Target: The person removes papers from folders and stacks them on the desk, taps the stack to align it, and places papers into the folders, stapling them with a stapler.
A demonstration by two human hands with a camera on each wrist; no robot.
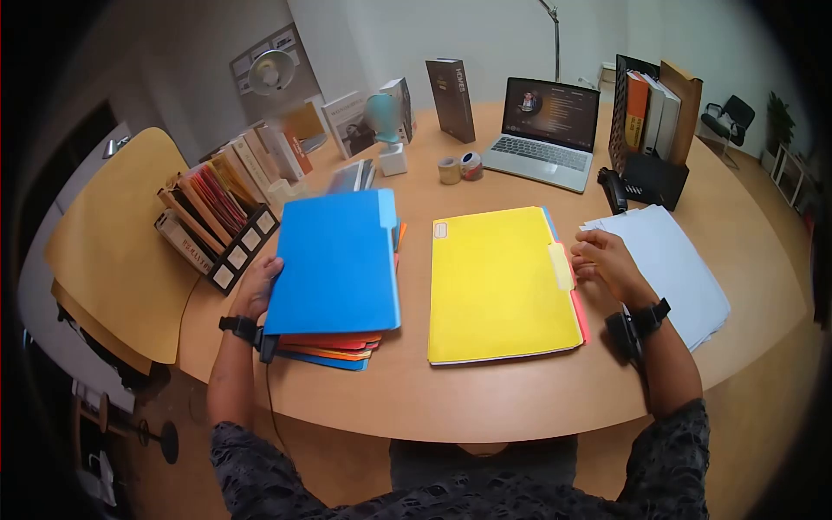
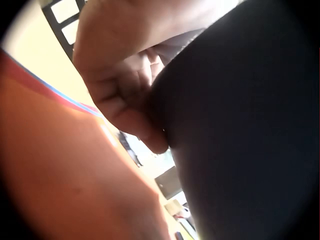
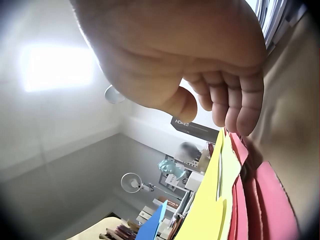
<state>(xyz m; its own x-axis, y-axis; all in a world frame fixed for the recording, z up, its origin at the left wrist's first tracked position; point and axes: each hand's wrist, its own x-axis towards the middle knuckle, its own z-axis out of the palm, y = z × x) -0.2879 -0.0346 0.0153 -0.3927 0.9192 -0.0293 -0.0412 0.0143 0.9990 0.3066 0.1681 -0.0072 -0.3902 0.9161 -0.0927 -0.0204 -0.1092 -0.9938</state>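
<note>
My left hand [image 1: 257, 288] grips a blue folder [image 1: 334, 264] by its left edge, thumb on top. In the left wrist view the fingers [image 2: 127, 102] curl at the edge of the folder, which looks dark there. Below the blue folder lies a pile of orange, red and blue folders [image 1: 347, 351], mostly covered. A yellow folder [image 1: 498, 286] tops a second stack, with pink folders [image 3: 272, 195] showing under its right edge. Beside that edge hovers my right hand [image 1: 611, 264], its fingers loosely bent, thumb apart, nothing between them.
Loose white papers [image 1: 672, 269] lie under and beyond the right forearm. Farther back stand a laptop [image 1: 546, 130], tape rolls [image 1: 449, 171], an upright dark book [image 1: 451, 100] and a desk phone [image 1: 637, 184]. A black file rack [image 1: 247, 251] borders the left side.
</note>
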